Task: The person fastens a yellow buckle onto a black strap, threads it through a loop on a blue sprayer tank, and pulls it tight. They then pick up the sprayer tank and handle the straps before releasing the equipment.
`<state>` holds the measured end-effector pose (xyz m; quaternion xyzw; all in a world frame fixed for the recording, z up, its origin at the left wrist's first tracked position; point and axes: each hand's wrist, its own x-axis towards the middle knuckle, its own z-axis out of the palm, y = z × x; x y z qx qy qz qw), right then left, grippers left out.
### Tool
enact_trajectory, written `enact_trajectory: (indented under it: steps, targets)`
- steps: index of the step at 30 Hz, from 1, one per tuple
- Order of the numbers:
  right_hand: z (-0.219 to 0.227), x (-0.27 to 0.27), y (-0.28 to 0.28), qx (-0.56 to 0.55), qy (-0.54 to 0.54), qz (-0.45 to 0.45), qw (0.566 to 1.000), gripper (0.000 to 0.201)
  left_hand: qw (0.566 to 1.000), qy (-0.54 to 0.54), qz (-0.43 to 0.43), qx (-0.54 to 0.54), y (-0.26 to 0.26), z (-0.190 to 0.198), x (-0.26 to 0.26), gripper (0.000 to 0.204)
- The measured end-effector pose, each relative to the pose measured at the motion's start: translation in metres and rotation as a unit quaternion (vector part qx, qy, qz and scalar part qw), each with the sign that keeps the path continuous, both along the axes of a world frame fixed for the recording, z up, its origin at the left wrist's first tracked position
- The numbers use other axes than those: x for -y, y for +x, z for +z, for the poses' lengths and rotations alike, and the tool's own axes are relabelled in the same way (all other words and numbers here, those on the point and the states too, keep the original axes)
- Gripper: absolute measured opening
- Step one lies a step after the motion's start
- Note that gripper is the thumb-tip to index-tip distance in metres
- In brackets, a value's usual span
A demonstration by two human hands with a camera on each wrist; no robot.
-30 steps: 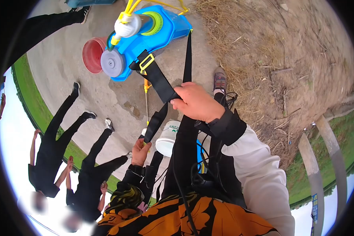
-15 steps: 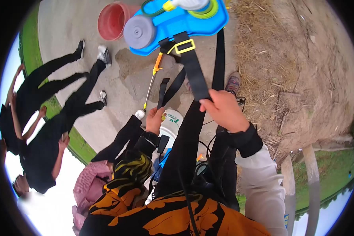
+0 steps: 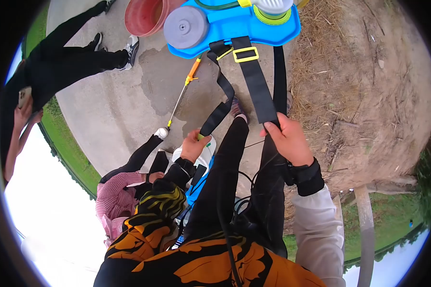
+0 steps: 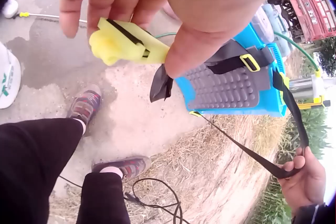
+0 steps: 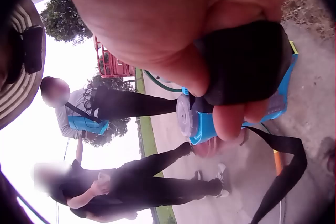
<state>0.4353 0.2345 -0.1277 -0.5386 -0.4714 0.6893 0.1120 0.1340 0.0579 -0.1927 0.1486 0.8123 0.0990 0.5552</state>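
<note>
A blue backpack sprayer (image 3: 232,26) with a grey round cap stands at the top of the head view. The right hand (image 3: 292,141) grips its wide black strap (image 3: 257,88), which runs through a yellow buckle (image 3: 245,54); in the right wrist view the strap (image 5: 244,61) lies folded in the fingers. Lower and to the left, the left hand (image 3: 194,146) holds the end of a second, looser strap (image 3: 219,115). The left wrist view shows a pale yellow clip (image 4: 123,43) between this hand's thumb and fingers, with black webbing through it.
An orange-handled spray wand (image 3: 192,72) lies on the concrete beside a red bucket (image 3: 146,18). A white bucket (image 3: 207,155) stands by the wearer's legs. Several people are at the left. Straw and dirt (image 3: 349,95) cover the right side, and a cable (image 4: 157,195) lies near the shoes.
The head view has shifted, with the sprayer now larger and higher. Both hands have kept hold of the straps and appear farther right. The person in pink has come further into view.
</note>
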Motion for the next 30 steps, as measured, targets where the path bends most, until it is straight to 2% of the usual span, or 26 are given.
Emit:
enact_trajectory:
  steps: [2,5,6,9,10,12,13,14,17,19,22,23,26,29,30]
  targets:
    - [0.003,-0.001,-0.004,0.007,0.014,0.025,1.000,0.014,0.998,-0.037,0.029,0.041,0.004,-0.011,-0.010,0.052]
    - [-0.004,0.006,-0.007,0.008,0.013,0.016,1.000,0.014,0.998,-0.053,0.042,0.010,0.025,-0.029,-0.030,0.067]
    - [-0.003,0.005,-0.008,0.015,0.011,0.013,1.000,0.015,0.997,-0.070,-0.022,-0.032,0.021,-0.059,-0.014,0.077]
    - [-0.010,0.013,-0.009,0.019,0.055,0.007,0.998,0.015,0.989,0.001,-0.115,-0.092,0.033,-0.065,-0.044,0.073]
    - [-0.013,0.016,-0.008,0.021,0.068,0.012,0.997,0.016,0.996,0.082,-0.017,-0.035,0.050,-0.035,-0.077,0.065]
    - [-0.018,0.020,-0.009,0.016,0.054,-0.002,0.998,0.016,0.952,0.284,-0.089,-0.072,0.060,-0.006,-0.122,0.057]
    - [-0.020,0.022,-0.010,0.011,0.048,-0.008,0.999,0.017,0.900,0.368,-0.195,-0.126,0.063,0.015,-0.148,0.056]
    - [-0.016,0.022,-0.011,0.009,0.037,-0.018,0.999,0.017,0.826,0.445,-0.297,-0.176,0.067,0.035,-0.173,0.055]
    - [-0.023,0.029,-0.018,0.035,0.101,0.015,0.994,0.018,0.737,0.503,-0.410,-0.188,0.092,0.059,-0.229,0.059]
    - [-0.025,0.027,-0.022,0.023,0.160,0.009,0.987,0.019,0.696,0.510,-0.456,-0.218,0.100,0.040,-0.255,0.066]
    - [-0.021,0.015,-0.021,0.019,0.197,0.011,0.980,0.020,0.673,0.492,-0.489,-0.256,0.102,-0.004,-0.283,0.081]
    - [-0.023,0.014,-0.021,0.024,0.184,0.001,0.983,0.020,0.673,0.475,-0.494,-0.279,0.101,-0.015,-0.286,0.082]
    - [-0.037,0.007,-0.017,0.033,0.142,-0.030,0.989,0.024,0.630,0.445,-0.531,-0.350,0.099,-0.028,-0.295,0.084]
    - [-0.060,0.001,-0.016,0.025,0.109,-0.057,0.992,0.025,0.594,0.450,-0.556,-0.368,0.083,-0.043,-0.304,0.086]
    - [-0.066,-0.004,-0.015,0.023,0.111,-0.062,0.992,0.025,0.593,0.428,-0.572,-0.371,0.082,-0.040,-0.308,0.079]
